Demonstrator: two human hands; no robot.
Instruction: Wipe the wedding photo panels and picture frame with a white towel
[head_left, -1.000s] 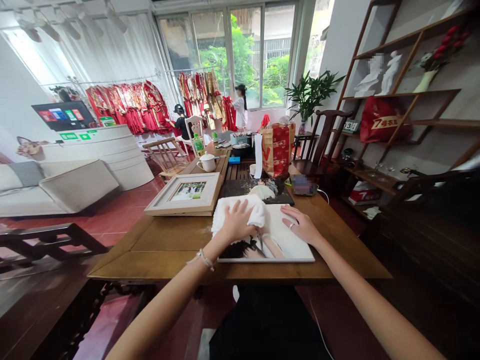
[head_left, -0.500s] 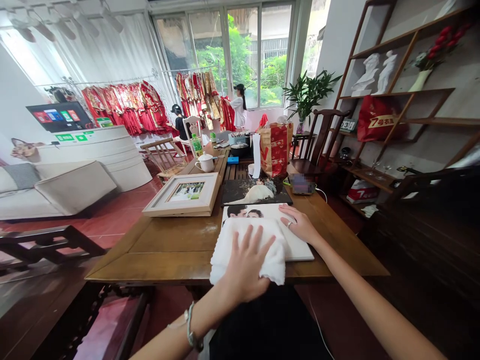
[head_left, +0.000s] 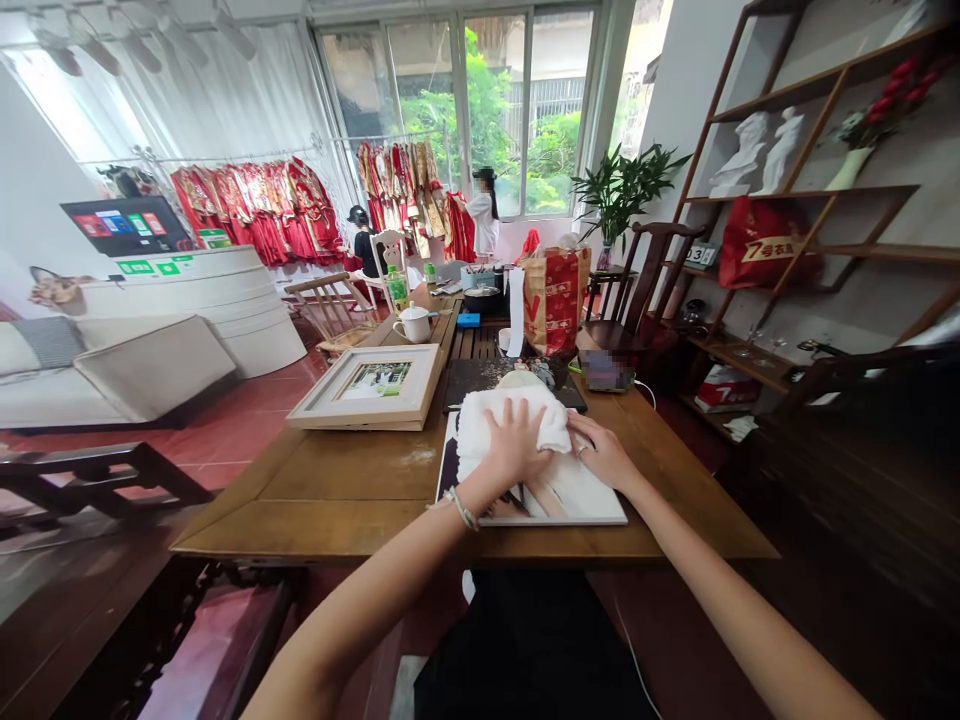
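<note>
Head view shows a fluffy white towel (head_left: 474, 432) on a photo (head_left: 592, 498).

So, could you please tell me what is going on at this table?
The person's left hand is spread on a fluffy white cloth over the far part of a thin white-edged photo panel on a brown wooden table. The right hand rests on the panel's right side. Beyond it lies a dark rectangular photo panel, and to the left a pale wooden picture frame.
</note>
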